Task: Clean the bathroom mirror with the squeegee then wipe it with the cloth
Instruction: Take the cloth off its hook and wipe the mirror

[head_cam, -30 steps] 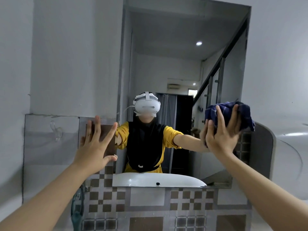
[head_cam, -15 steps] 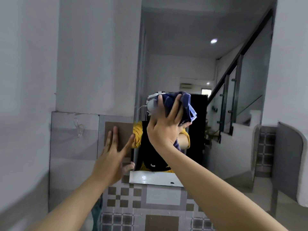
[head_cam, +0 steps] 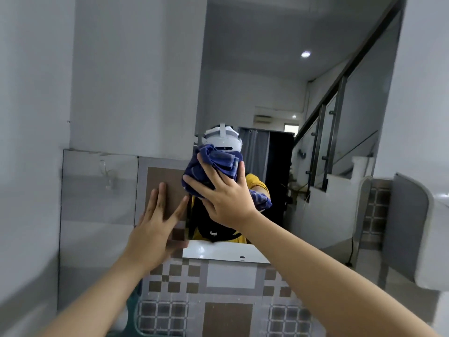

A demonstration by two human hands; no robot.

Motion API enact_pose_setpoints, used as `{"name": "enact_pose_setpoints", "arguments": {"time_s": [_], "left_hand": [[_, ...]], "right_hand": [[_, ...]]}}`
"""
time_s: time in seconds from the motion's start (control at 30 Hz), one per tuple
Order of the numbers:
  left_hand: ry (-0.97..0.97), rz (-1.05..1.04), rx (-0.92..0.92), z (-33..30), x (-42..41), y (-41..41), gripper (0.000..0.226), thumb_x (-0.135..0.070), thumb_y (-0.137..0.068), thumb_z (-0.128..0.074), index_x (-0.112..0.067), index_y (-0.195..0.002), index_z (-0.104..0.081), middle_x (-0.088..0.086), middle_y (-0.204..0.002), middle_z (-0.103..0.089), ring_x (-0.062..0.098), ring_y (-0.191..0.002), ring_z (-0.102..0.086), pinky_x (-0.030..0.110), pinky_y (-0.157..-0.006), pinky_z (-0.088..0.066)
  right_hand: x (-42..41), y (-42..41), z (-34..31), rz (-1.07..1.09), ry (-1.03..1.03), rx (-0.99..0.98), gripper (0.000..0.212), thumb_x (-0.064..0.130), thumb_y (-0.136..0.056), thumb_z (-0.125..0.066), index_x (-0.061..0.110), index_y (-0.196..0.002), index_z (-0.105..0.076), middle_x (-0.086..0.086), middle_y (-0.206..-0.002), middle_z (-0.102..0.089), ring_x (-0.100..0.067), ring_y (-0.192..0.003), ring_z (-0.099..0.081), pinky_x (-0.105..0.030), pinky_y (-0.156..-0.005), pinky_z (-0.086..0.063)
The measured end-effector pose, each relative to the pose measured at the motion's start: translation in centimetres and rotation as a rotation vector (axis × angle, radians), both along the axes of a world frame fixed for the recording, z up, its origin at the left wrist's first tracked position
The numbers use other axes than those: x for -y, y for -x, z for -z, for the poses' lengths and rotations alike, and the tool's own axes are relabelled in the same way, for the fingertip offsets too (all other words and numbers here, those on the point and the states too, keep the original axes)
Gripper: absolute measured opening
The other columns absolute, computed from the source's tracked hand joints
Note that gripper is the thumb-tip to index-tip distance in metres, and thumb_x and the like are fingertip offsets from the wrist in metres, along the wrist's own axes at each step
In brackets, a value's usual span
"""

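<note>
A tall frameless mirror (head_cam: 303, 117) hangs on the wall and reflects a person in yellow and black, a ceiling light and a stair railing. My right hand (head_cam: 226, 198) presses a bunched dark blue cloth (head_cam: 213, 164) against the glass near the mirror's left edge, fingers spread over it. My left hand (head_cam: 158, 224) lies flat and open on the tiled wall just left of the mirror, holding nothing. No squeegee is in view.
Grey and brown checked tiles (head_cam: 230, 288) cover the wall below the mirror. A clear hook (head_cam: 107, 176) is stuck on the grey panel at the left. A white basin edge (head_cam: 435, 239) juts in at the right. A green object (head_cam: 132, 310) peeks out low by my left forearm.
My right hand has swept the cloth leftward across the mirror, from its right side to near its left edge. The left hand has stayed flat on the tiles while the view shifted.
</note>
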State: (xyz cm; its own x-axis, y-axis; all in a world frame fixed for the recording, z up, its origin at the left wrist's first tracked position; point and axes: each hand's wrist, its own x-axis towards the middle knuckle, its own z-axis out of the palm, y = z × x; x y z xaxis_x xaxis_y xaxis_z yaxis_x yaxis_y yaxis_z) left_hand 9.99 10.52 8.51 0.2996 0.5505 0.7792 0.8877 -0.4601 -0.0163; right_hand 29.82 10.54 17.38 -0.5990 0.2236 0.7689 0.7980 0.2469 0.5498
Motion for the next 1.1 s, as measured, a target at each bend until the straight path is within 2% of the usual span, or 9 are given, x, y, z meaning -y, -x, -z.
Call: {"name": "enact_pose_setpoints", "arguments": {"time_s": [0.07,0.17,0.27,0.37,0.57,0.67,0.73,0.87,1.1], "left_hand": [[-0.004,0.011,-0.002,0.0,-0.1,0.2,0.109,-0.056,-0.067,-0.069,-0.038,-0.146,0.005,0.015,-0.154,0.019,0.037,-0.14,0.007,0.057,-0.095,-0.044],[-0.013,0.013,-0.006,0.1,-0.2,0.0,0.113,-0.056,-0.063,-0.072,-0.036,-0.147,0.001,0.016,-0.154,0.017,0.039,-0.139,0.003,0.059,-0.092,-0.044],[-0.016,0.004,-0.005,0.0,-0.3,0.1,0.113,-0.058,-0.061,-0.07,-0.037,-0.146,0.002,0.013,-0.154,0.023,0.04,-0.14,0.003,0.059,-0.087,-0.046],[-0.028,0.0,-0.029,0.1,-0.4,0.1,0.114,-0.06,-0.059,-0.067,-0.035,-0.147,0.002,0.015,-0.155,0.02,0.043,-0.139,-0.001,0.06,-0.084,-0.048],[-0.019,-0.036,-0.036,0.0,-0.3,-0.2,0.114,-0.059,-0.059,-0.066,-0.034,-0.147,0.002,0.015,-0.154,0.021,0.043,-0.139,0.003,0.061,-0.085,-0.046],[-0.019,-0.047,-0.051,-0.1,-0.2,-0.4,0.113,-0.057,-0.058,-0.069,-0.031,-0.148,-0.005,0.019,-0.154,0.018,0.044,-0.138,0.004,0.064,-0.085,-0.042],[-0.016,-0.05,-0.055,-0.1,-0.1,-0.4,0.114,-0.054,-0.058,-0.074,-0.029,-0.148,-0.009,0.021,-0.154,0.015,0.045,-0.137,0.004,0.065,-0.086,-0.04],[-0.012,-0.052,-0.057,-0.1,-0.1,-0.4,0.115,-0.051,-0.059,-0.076,-0.028,-0.148,-0.008,0.022,-0.153,0.017,0.045,-0.137,0.007,0.065,-0.09,-0.037],[0.002,-0.043,-0.06,-0.1,-0.4,-0.3,0.115,-0.051,-0.062,-0.075,-0.028,-0.148,-0.002,0.021,-0.152,0.022,0.043,-0.139,0.012,0.062,-0.098,-0.029]], "right_hand": [[0.3,-2.5,0.7,0.019,0.002,0.041,0.047,0.037,-0.095,-0.039,0.04,-0.142,-0.038,-0.005,-0.158,-0.02,-0.033,-0.143,-0.027,-0.069,-0.11,-0.009],[1.0,-7.1,1.2,0.045,-0.034,0.045,0.045,0.036,-0.094,-0.043,0.04,-0.139,-0.044,-0.007,-0.155,-0.024,-0.031,-0.138,-0.037,-0.071,-0.104,-0.023],[1.5,-12.1,1.3,0.065,-0.103,-0.015,0.046,0.034,-0.09,-0.051,0.039,-0.135,-0.05,-0.011,-0.152,-0.032,-0.029,-0.133,-0.042,-0.063,-0.097,-0.037],[2.0,-16.5,1.2,0.098,-0.152,-0.122,0.047,0.037,-0.088,-0.054,0.038,-0.135,-0.051,-0.012,-0.151,-0.035,-0.032,-0.133,-0.038,-0.055,-0.094,-0.042],[2.0,-22.7,2.3,0.117,-0.144,-0.419,0.049,0.033,-0.091,-0.054,0.03,-0.139,-0.043,-0.015,-0.156,-0.016,-0.044,-0.141,-0.018,-0.052,-0.113,-0.019],[2.4,-23.7,3.3,0.15,-0.128,-0.562,0.045,0.037,-0.094,-0.046,0.027,-0.138,-0.043,-0.02,-0.156,-0.018,-0.042,-0.142,-0.019,-0.047,-0.116,-0.009],[2.9,-23.4,4.1,0.215,-0.087,-0.698,0.047,0.042,-0.094,-0.037,0.029,-0.14,-0.039,-0.018,-0.158,-0.015,-0.039,-0.143,-0.016,-0.048,-0.116,-0.009],[3.0,-21.6,6.1,0.236,-0.059,-0.929,0.051,0.041,-0.094,-0.037,0.032,-0.144,-0.031,-0.014,-0.16,-0.006,-0.035,-0.146,-0.006,-0.052,-0.116,-0.009],[2.0,-15.1,8.6,0.195,-0.089,-1.043,0.049,0.039,-0.096,-0.038,0.029,-0.144,-0.032,-0.021,-0.157,-0.015,-0.039,-0.144,-0.013,-0.059,-0.114,-0.01]]}}
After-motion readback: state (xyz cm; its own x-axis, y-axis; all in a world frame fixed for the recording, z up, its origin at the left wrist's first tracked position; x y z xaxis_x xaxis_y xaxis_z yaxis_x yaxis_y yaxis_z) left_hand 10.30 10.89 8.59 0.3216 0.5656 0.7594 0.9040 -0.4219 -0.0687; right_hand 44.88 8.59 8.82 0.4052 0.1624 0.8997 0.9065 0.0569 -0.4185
